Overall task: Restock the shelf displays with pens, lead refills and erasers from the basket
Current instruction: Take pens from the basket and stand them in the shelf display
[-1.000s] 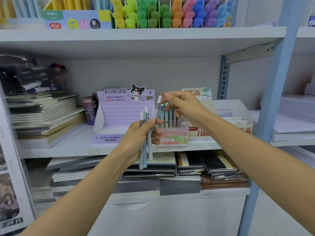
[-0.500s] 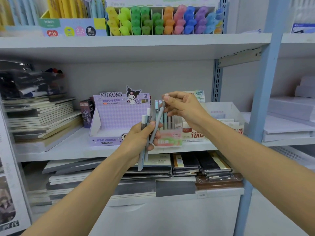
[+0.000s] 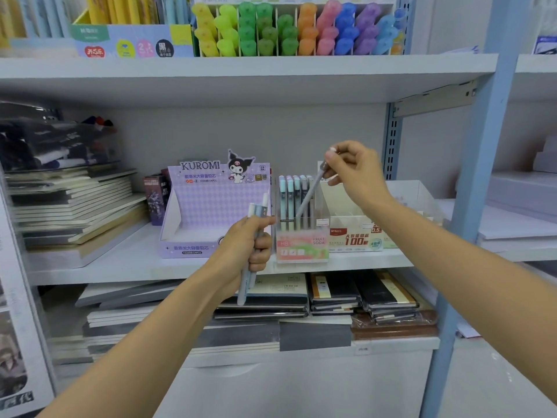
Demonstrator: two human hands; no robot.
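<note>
Right fingers (image 3: 333,158) pinch one pen (image 3: 307,198); left fingers (image 3: 261,257) grip three pens (image 3: 243,286).

Left hand (image 3: 244,245): bare, at 7 o'clock of centre.
Right hand (image 3: 355,173): bare, at 2 o'clock of centre.
Fingernail (image 3: 332,150): pale, glossy, at the right hand's 10 o'clock.
Left forearm (image 3: 156,324): bare to the 7 o'clock edge.
Right forearm (image 3: 446,254): bare to the 4 o'clock edge.

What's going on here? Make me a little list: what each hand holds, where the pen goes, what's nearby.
left hand: grips a bundle of pens
right hand: pinches top of one grey pen, tilted
pen's lower end: inside the clear pen box, among standing pens
beside it: purple Kuromi box
shelf above: colourful highlighters
</note>
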